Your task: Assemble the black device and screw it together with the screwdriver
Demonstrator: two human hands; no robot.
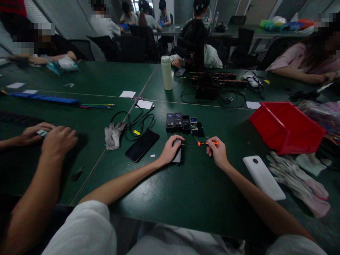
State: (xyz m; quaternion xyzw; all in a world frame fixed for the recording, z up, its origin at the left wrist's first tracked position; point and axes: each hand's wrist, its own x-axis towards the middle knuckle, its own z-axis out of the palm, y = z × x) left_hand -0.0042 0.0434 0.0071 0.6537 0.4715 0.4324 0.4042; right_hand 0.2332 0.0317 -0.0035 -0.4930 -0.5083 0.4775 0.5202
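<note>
Near the middle of the green table, my left hand (171,149) is closed around a small dark grey box-shaped device (177,157), holding it against the tabletop. My right hand (217,151) grips a screwdriver (203,143) with an orange and black handle. Its thin shaft points left, and the tip is at or close to the device's right side; contact is too small to make out. Just beyond my hands stand several black modules (174,122) in a row, with an exposed circuit board (194,128) at their right end.
Left of my hands lie a black phone (142,145), a work glove (113,136) and a black cable (140,122). To the right are a red bin (285,127), a white power bank (264,177) and more gloves (300,180). A pale bottle (166,73) stands further back. A co-worker's hands (58,140) are at left.
</note>
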